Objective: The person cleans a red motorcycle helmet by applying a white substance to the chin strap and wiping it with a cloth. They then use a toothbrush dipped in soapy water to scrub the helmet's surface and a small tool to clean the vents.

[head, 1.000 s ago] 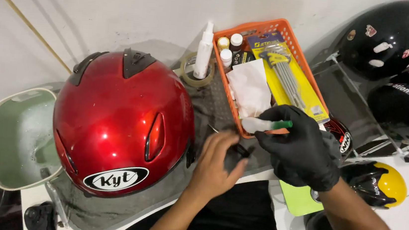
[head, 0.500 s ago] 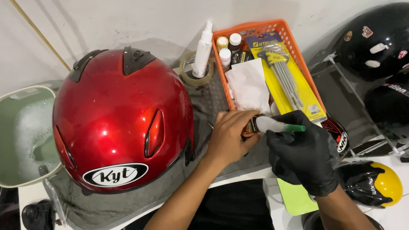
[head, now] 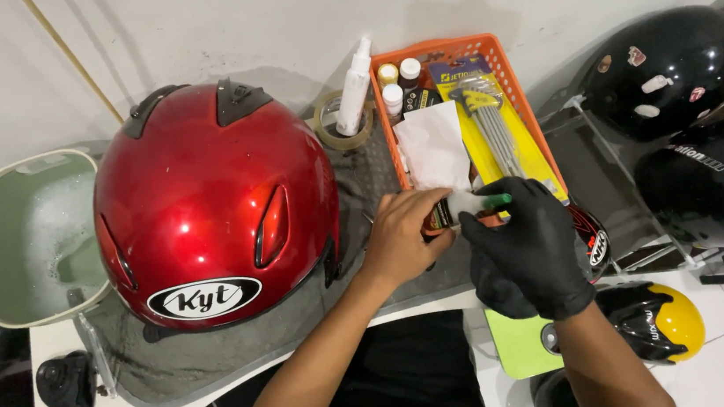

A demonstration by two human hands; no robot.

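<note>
Materials/finish, bench view
Red helmet (head: pixel 210 215): glossy lacquered shell, sharp highlights; grey cloth (head: pixel 214 362) under it: matt, woven; right hand (head: pixel 530 246): black glove, matt, rubbery; orange basket (head: pixel 393 65): plastic lattice; hex keys (head: pixel 497 132): dull metal; white tissue (head: pixel 434 148): soft paper; black helmets (head: pixel 671 70): glossy.

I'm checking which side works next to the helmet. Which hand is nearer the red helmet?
Left. The bare left hand sits just right of the red helmet; the gloved right hand is farther right, by the orange basket.
</note>
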